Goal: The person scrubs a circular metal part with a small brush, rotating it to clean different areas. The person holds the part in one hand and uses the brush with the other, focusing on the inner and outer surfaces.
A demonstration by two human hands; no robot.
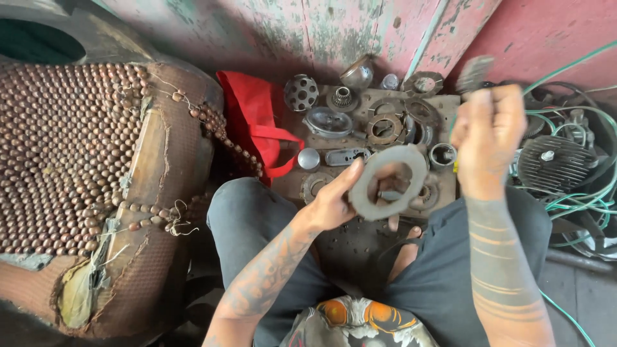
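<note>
A flat grey metal ring plate (387,182), stiff and probably fairly heavy, is pinched at its rim by the left hand (334,202) above the board's near edge. The right hand (487,132) is closed on a blurred part (474,71).

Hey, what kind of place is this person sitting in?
Likely a small repair workshop for engines or motorbikes: worn metal parts lie on the floor, a finned cylinder head sits by green cables, and the left hand holds a ring plate.
</note>
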